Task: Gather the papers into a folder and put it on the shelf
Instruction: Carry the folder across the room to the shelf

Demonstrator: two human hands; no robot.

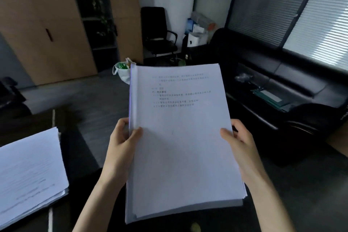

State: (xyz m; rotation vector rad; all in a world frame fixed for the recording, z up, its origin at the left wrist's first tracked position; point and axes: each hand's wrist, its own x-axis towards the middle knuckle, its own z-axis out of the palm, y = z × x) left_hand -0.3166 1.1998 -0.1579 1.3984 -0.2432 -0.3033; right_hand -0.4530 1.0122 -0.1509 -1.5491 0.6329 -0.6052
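Dim office space fills the background: tall tan wooden cabinets [47,24] at ten o'clock, with a dark open shelf unit [99,24] set between them, a black office chair [158,34] at twelve o'clock, and a black leather sofa [273,81] under slatted window blinds [301,15] at two o'clock.

At centre the person holds a thick stack of white printed papers [180,137] in the air. The left hand [120,149] pinches the left edge, thumb on top and fingers underneath, and the right hand [239,147] clamps the right edge the same way; both grips are closed on the stack. Holding two opposite edges probably keeps the loose sheets square and stops them fanning. A thin bluish strip along the left edge suggests a clear folder cover or spine, though this is hard to confirm.

A second pile of white sheets [32,175] lies on the dark counter [81,156] at eight o'clock, cut off by the frame, so some gathering seems to remain.

The fingers under the stack are hidden, the print is too blurred to read, and the contents of the shelf are lost in shadow.
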